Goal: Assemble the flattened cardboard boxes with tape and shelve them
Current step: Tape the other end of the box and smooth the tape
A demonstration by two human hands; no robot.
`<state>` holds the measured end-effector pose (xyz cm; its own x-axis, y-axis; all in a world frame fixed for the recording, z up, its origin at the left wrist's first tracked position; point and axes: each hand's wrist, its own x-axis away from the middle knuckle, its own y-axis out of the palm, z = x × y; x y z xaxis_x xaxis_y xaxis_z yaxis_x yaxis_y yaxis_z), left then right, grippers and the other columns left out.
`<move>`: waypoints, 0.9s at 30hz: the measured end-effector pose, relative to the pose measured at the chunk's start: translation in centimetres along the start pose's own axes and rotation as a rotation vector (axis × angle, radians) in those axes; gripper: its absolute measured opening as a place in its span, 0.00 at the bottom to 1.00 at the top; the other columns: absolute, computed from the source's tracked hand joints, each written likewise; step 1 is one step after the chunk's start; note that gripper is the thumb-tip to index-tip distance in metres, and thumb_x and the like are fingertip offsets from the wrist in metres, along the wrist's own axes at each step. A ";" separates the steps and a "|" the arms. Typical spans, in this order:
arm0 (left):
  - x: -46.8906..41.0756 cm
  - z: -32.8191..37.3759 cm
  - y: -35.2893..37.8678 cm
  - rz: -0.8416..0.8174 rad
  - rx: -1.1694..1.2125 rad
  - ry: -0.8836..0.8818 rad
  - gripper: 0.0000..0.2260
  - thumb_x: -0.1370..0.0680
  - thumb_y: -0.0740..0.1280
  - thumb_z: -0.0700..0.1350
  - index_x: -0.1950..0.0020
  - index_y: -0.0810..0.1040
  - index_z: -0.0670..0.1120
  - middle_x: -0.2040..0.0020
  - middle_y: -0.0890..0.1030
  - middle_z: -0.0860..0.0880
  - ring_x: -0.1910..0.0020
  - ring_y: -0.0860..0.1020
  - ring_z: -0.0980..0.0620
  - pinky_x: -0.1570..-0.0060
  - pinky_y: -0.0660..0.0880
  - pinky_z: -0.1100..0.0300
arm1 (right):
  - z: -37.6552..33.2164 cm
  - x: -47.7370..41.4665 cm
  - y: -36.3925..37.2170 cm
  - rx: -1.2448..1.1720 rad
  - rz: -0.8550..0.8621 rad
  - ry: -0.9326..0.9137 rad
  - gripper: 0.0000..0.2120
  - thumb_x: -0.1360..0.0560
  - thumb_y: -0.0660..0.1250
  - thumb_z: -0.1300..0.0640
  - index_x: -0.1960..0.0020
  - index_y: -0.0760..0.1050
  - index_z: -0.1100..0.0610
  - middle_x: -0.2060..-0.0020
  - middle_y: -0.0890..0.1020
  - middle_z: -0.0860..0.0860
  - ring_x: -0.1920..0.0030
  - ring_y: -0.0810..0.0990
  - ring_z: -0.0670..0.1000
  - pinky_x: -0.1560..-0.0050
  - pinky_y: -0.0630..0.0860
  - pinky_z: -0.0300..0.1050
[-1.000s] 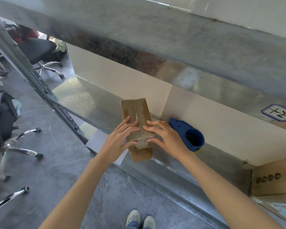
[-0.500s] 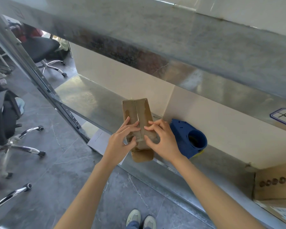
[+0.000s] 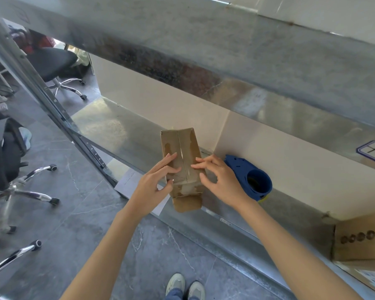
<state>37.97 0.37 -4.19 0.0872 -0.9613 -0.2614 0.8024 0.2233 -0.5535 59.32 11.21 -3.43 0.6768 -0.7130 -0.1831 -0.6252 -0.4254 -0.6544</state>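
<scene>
A small brown cardboard box (image 3: 182,146) stands on the lower metal shelf (image 3: 117,131), its top flaps closed along a middle seam with a shiny strip of tape over it. A loose flap hangs off the near end, past the shelf edge. My left hand (image 3: 154,187) lays its fingers on the left top flap, with the thumb pinching the near face. My right hand (image 3: 221,182) touches the right top flap and right edge with arched fingertips. A blue tape dispenser (image 3: 253,180) lies on the shelf just right of my right hand.
An upper metal shelf (image 3: 225,50) overhangs the work area. Another cardboard box (image 3: 359,239) with round holes sits on the shelf at far right. A white paper (image 3: 128,182) lies under the shelf edge. Office chairs (image 3: 9,169) stand on the grey floor to the left.
Both hands stay on the box. Their fingertips have drawn slightly apart from the seam, and my right fingers have risen from flat to arched.
</scene>
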 end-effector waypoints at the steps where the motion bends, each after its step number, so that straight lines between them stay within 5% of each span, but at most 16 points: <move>1: 0.0 0.0 0.0 0.011 0.001 -0.005 0.17 0.23 0.64 0.35 0.40 0.80 0.52 0.27 0.69 0.61 0.24 0.62 0.59 0.29 0.67 0.59 | 0.1 0.0 0.0 0.014 0.004 -0.001 0.12 0.21 0.64 0.56 0.39 0.79 0.48 0.42 0.75 0.41 0.35 0.72 0.40 0.37 0.66 0.31; 7: 0.0 0.2 0.7 0.046 0.043 -0.046 0.20 0.24 0.64 0.29 0.40 0.80 0.50 0.29 0.73 0.56 0.24 0.62 0.59 0.27 0.66 0.51 | 0.0 0.2 0.4 0.012 0.028 -0.007 0.14 0.18 0.61 0.60 0.37 0.80 0.51 0.42 0.76 0.43 0.33 0.71 0.40 0.37 0.65 0.29; 12: 0.0 0.4 -0.5 -0.056 0.131 -0.114 0.20 0.25 0.62 0.31 0.38 0.80 0.49 0.28 0.72 0.56 0.24 0.60 0.60 0.27 0.65 0.45 | -0.6 0.4 -0.8 -0.001 -0.078 0.001 0.15 0.18 0.63 0.54 0.33 0.76 0.47 0.36 0.73 0.39 0.31 0.68 0.37 0.35 0.62 0.26; 17: -0.3 0.3 -0.9 -0.068 0.082 -0.134 0.21 0.25 0.63 0.29 0.38 0.81 0.48 0.28 0.72 0.57 0.25 0.61 0.63 0.29 0.68 0.46 | -0.4 0.3 -1.7 0.065 -0.168 0.001 0.28 0.25 0.63 0.69 0.31 0.74 0.47 0.32 0.71 0.39 0.33 0.67 0.33 0.41 0.63 0.23; 27: 0.1 0.3 0.2 0.035 0.105 -0.102 0.17 0.23 0.65 0.30 0.42 0.82 0.48 0.31 0.74 0.59 0.26 0.63 0.63 0.30 0.70 0.50 | -0.2 0.1 -0.5 0.015 -0.031 -0.005 0.13 0.19 0.62 0.58 0.37 0.79 0.47 0.40 0.76 0.39 0.35 0.72 0.38 0.38 0.65 0.26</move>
<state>38.32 0.25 -4.06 0.1716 -0.9657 -0.1948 0.8548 0.2443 -0.4579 59.59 11.28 -3.02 0.6978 -0.6967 -0.1663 -0.5978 -0.4386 -0.6710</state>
